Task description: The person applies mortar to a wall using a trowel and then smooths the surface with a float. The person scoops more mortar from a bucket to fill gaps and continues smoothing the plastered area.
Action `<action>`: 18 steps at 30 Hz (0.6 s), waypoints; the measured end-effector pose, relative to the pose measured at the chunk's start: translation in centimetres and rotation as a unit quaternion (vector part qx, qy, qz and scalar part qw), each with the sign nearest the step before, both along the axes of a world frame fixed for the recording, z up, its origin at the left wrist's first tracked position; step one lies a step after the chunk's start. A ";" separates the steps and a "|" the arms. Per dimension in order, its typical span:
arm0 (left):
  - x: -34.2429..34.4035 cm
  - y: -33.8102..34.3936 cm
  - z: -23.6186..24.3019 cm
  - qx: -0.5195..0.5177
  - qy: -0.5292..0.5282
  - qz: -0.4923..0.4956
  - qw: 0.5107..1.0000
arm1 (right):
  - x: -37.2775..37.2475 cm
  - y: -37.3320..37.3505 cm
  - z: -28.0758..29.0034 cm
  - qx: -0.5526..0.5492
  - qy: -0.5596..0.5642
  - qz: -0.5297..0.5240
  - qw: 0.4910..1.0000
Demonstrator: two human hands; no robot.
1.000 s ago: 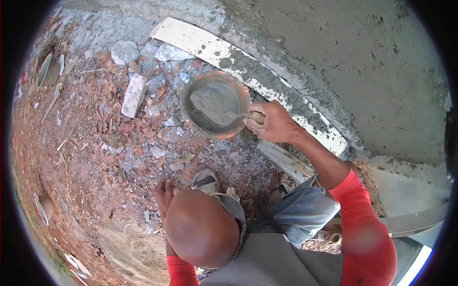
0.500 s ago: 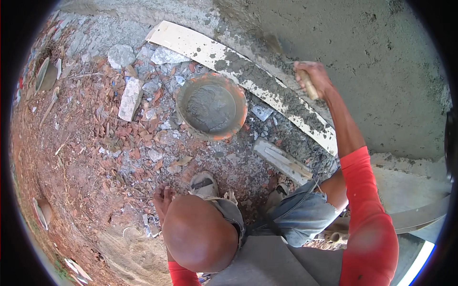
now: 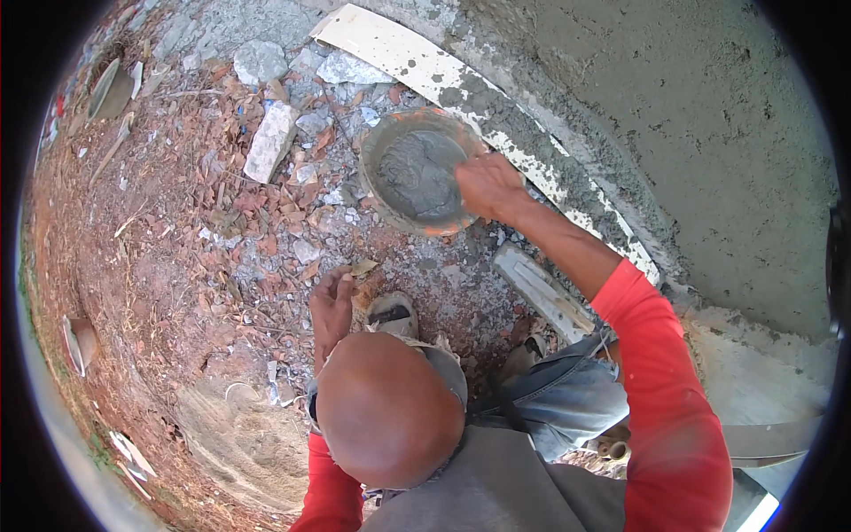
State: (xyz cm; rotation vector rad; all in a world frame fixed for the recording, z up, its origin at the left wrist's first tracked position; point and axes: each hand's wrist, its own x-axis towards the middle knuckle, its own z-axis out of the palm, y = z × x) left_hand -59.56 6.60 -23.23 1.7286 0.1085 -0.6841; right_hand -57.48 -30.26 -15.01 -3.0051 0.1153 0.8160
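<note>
1. Currently, the grey mortar [image 3: 415, 170] lies inside the round pan [image 3: 441, 230], its top ridged and uneven.
2. Over the pan's right side, the right-hand grip [image 3: 489, 186] is closed, seemingly around a tool's handle; the tool itself is hidden.
3. The step in hand looks like working or scooping mortar; the next move would call for a level, steady lift clear of the rim.
4. Just beside the pan runs a long white board [image 3: 381, 40], spattered with mortar; whether they touch is unclear.
5. Beyond the board stands a mortar-coated grey wall [image 3: 709, 133].
6. Nearer the body, the left-hand grip [image 3: 331, 306] has loosely bent fingers near a shoe [image 3: 392, 312]; nothing shows in it, though its palm is hidden.
7. Around lies rubble-strewn ground [image 3: 177, 239], with a pale stone block [image 3: 271, 142] left of the pan.
</note>
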 end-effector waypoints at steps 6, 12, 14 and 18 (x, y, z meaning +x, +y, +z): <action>-2.6 2.2 1.2 0.019 0.097 0.060 0.993 | -4.8 -2.3 1.8 0.155 -0.059 -0.201 0.966; -5.5 5.5 0.0 0.065 0.110 0.088 0.988 | -11.7 -4.6 10.6 0.266 -0.169 -0.200 0.928; -4.7 3.9 0.0 0.079 0.078 0.055 0.992 | -14.3 -6.4 14.0 0.360 -0.134 -0.229 0.894; -0.4 1.8 -2.8 0.091 0.027 0.011 0.995 | -17.3 -9.2 16.5 0.548 -0.017 -0.335 0.766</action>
